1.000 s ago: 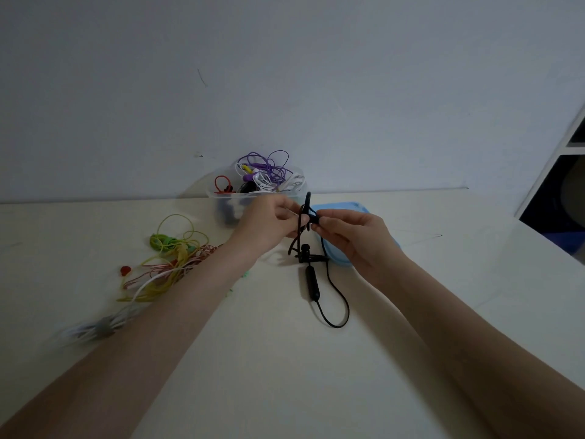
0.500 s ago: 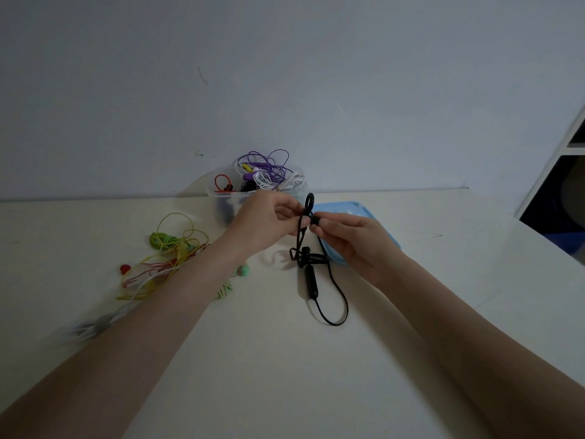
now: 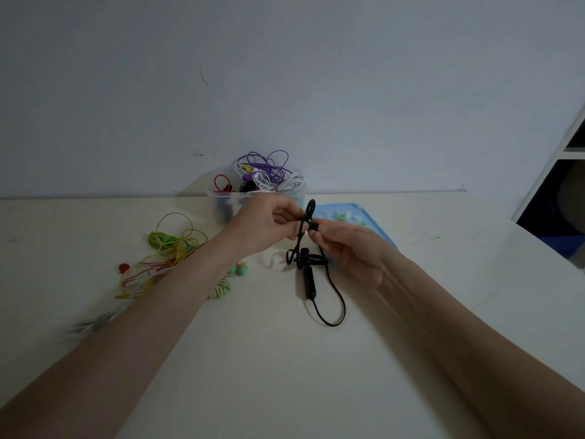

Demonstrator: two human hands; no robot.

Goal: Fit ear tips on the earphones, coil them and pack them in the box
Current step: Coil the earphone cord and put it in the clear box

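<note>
Black earphones point(image 3: 308, 274) with an inline remote hang between my hands above the table, their cable looping down onto the tabletop. My left hand point(image 3: 266, 223) pinches the cable just below a black ear hook that sticks up. My right hand point(image 3: 351, 245) pinches a small black piece, the earbud end, right beside it. A clear plastic box point(image 3: 221, 204) behind my left hand holds several coiled earphones in purple, white, red and black. A blue tray point(image 3: 376, 223) with small pale ear tips lies behind my right hand.
A tangle of green, yellow, red and white earphones point(image 3: 164, 251) lies on the table at the left. A mint earbud pair with a coiled cable point(image 3: 228, 280) sits under my left forearm. A wall stands behind the table; a dark shelf point(image 3: 557, 201) is at right.
Both hands have stayed close together on the black earphones, shifting slightly. The ear hook now stands a little higher, and the cable loop on the table has barely moved.
</note>
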